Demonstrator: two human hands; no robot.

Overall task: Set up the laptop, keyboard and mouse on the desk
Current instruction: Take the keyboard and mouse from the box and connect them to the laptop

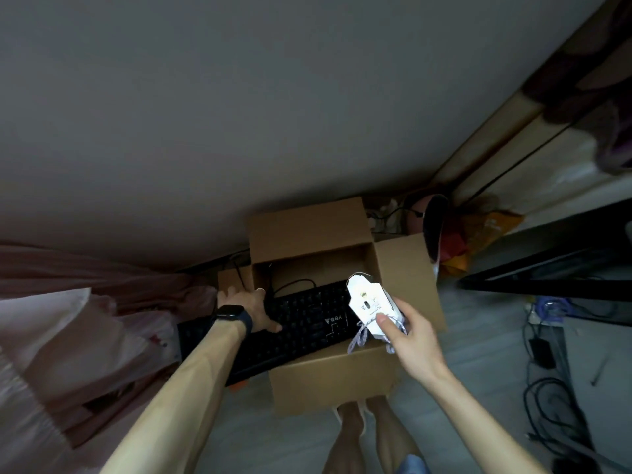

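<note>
A wide drape of pale pink fabric [68,319] fills the left side. The edge of a dark flat counter [547,278] is seen at the right, well apart from both hands. Between them, on the grey floor, an open brown cardboard box [328,381] is set with its flaps spread. A long black plastic keyboard [307,323] is laid slantwise across the box, one end jutting past the left wall. It is gripped by the left hand [251,309], thumb on the keys and fingers curled over the far edge. A small white angular mouse [367,302] is held underside-up over the box's right side, pinched by the right hand [410,333], with its white braided cable [357,336] dangling in loops. No laptop is seen. The step in hand is judged to be lifting both out. The keyboard is best raised level so its black cord [294,283] is drawn free, and the mouse cable gathered clear of the flaps.
</note>
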